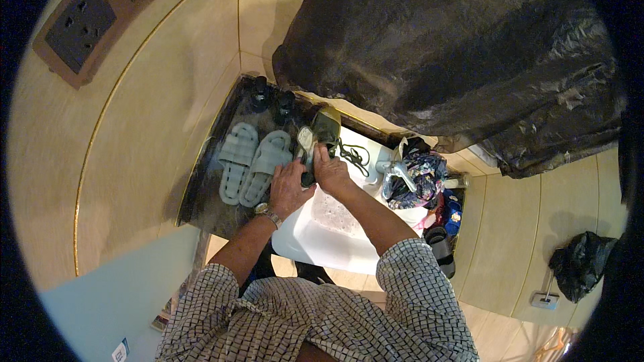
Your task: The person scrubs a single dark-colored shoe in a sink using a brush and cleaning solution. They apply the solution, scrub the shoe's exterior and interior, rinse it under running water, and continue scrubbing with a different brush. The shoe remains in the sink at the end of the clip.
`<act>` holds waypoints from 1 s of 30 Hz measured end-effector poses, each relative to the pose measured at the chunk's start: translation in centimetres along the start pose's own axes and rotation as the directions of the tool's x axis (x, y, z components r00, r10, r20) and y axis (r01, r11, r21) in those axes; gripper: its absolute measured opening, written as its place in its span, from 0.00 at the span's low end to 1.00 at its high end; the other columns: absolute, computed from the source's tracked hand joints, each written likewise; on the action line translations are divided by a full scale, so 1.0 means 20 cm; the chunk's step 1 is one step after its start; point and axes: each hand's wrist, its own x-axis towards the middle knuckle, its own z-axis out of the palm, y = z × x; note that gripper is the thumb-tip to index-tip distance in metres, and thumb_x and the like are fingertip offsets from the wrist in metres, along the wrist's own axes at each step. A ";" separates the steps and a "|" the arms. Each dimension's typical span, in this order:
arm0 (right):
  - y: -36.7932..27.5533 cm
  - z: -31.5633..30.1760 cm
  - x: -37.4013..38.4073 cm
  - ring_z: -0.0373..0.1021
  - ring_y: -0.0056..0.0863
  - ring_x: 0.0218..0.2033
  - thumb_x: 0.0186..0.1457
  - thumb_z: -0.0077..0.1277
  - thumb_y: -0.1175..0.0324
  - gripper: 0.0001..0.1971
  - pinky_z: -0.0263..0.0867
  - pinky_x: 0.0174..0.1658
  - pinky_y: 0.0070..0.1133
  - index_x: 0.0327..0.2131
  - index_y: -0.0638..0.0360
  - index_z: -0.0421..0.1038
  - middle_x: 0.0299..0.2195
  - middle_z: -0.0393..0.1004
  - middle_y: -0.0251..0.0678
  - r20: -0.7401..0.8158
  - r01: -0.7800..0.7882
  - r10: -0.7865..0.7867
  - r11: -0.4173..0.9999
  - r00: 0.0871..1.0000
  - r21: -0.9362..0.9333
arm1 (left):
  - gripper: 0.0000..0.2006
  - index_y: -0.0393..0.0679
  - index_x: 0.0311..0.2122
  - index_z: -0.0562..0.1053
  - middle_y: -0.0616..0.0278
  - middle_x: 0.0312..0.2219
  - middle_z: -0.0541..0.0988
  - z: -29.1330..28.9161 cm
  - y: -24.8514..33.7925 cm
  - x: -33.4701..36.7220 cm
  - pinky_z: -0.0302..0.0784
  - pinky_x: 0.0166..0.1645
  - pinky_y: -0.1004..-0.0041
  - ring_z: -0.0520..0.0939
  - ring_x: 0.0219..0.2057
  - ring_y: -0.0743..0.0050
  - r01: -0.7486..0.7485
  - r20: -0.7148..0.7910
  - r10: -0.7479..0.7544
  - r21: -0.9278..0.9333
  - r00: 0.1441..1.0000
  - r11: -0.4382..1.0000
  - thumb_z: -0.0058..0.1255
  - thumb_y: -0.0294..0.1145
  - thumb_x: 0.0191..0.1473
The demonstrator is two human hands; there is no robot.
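Observation:
At the left edge of the white sink, my two hands are close together on a dark olive lace-up shoe. My left hand, with a watch on its wrist, is closed around its near left side. My right hand grips it from the right, fingers pointing away from me. A pale, speckled sole-like piece shows beside the dark upper; I cannot tell whether it belongs to a second shoe. Dark laces hang loosely over the sink's far left rim. My fingers hide part of the shoe.
Pale grey slippers lie left of my hands on a dark counter. Foamy water stands in the white sink. A faucet and patterned cloth are at the right. A large black plastic sheet hangs beyond.

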 end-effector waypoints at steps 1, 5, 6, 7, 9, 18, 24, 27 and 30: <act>-0.01 -0.13 0.04 0.79 0.42 0.38 0.59 0.47 0.67 0.33 0.76 0.36 0.34 0.67 0.65 0.53 0.61 0.62 0.52 0.118 -0.026 0.019 0.998 0.993 0.063 | 0.26 0.40 0.45 0.70 0.46 0.46 0.78 -0.01 0.00 0.00 0.62 0.63 0.47 0.77 0.52 0.47 0.004 0.000 -0.004 0.005 1.000 1.000 0.69 0.39 0.44; 0.03 -0.16 0.17 0.79 0.45 0.45 0.61 0.47 0.67 0.27 0.75 0.44 0.36 0.63 0.63 0.59 0.54 0.73 0.50 0.224 -0.088 0.081 0.996 0.971 0.023 | 0.26 0.41 0.45 0.70 0.48 0.43 0.79 0.00 0.02 0.00 0.62 0.63 0.46 0.79 0.50 0.49 0.004 -0.010 -0.004 0.039 1.000 0.999 0.69 0.40 0.43; 0.02 -0.19 0.18 0.79 0.45 0.45 0.61 0.47 0.68 0.27 0.76 0.45 0.36 0.63 0.63 0.59 0.55 0.72 0.50 0.264 -0.075 0.063 0.997 0.962 0.035 | 0.26 0.41 0.45 0.70 0.49 0.42 0.80 0.00 0.00 -0.01 0.62 0.63 0.46 0.79 0.49 0.50 0.018 -0.024 -0.016 0.058 1.000 0.998 0.69 0.40 0.44; 0.01 -0.25 0.16 0.79 0.46 0.45 0.61 0.47 0.68 0.27 0.76 0.46 0.36 0.63 0.62 0.59 0.55 0.72 0.51 0.303 -0.075 0.058 0.996 0.951 0.045 | 0.26 0.41 0.44 0.71 0.49 0.40 0.80 -0.01 0.02 0.00 0.65 0.60 0.48 0.79 0.46 0.48 0.019 -0.031 -0.018 0.056 0.999 0.998 0.69 0.39 0.43; 0.03 -0.28 0.09 0.79 0.47 0.44 0.60 0.47 0.71 0.28 0.77 0.44 0.37 0.64 0.62 0.58 0.61 0.66 0.52 0.251 -0.070 0.041 0.991 0.967 0.110 | 0.25 0.39 0.42 0.72 0.49 0.36 0.80 -0.03 0.04 0.01 0.70 0.52 0.52 0.79 0.41 0.45 0.018 -0.051 -0.015 0.049 0.999 0.999 0.70 0.39 0.42; 0.04 -0.08 -0.12 0.79 0.44 0.37 0.55 0.51 0.73 0.41 0.77 0.36 0.35 0.71 0.61 0.45 0.72 0.46 0.47 0.048 0.162 -0.164 0.986 0.985 0.044 | 0.29 0.41 0.48 0.68 0.56 0.42 0.81 0.00 -0.01 0.00 0.59 0.66 0.43 0.80 0.49 0.54 0.034 0.055 -0.038 0.055 0.998 0.998 0.68 0.42 0.46; 0.03 -0.13 0.13 0.78 0.44 0.44 0.61 0.47 0.68 0.34 0.75 0.44 0.37 0.69 0.60 0.49 0.59 0.67 0.49 0.223 -0.104 0.100 0.995 0.970 0.004 | 0.30 0.40 0.50 0.68 0.57 0.42 0.82 0.01 0.03 -0.01 0.59 0.65 0.42 0.81 0.48 0.53 0.029 0.014 -0.030 0.075 0.999 0.997 0.68 0.43 0.46; -0.01 -0.25 0.15 0.78 0.43 0.44 0.61 0.46 0.68 0.31 0.76 0.45 0.36 0.66 0.60 0.54 0.64 0.62 0.51 0.333 -0.114 0.084 0.991 0.939 0.071 | 0.29 0.41 0.49 0.69 0.57 0.41 0.82 -0.01 0.00 -0.01 0.60 0.64 0.42 0.81 0.47 0.52 0.077 -0.004 -0.077 0.060 0.997 0.995 0.69 0.43 0.45; 0.00 -0.29 -0.09 0.79 0.42 0.43 0.59 0.49 0.70 0.33 0.76 0.45 0.36 0.67 0.61 0.52 0.70 0.53 0.49 0.263 0.116 -0.159 0.978 0.952 0.171 | 0.28 0.41 0.48 0.70 0.56 0.41 0.82 0.00 -0.01 0.01 0.60 0.64 0.42 0.81 0.46 0.51 0.087 0.023 -0.088 0.013 0.996 0.996 0.69 0.44 0.45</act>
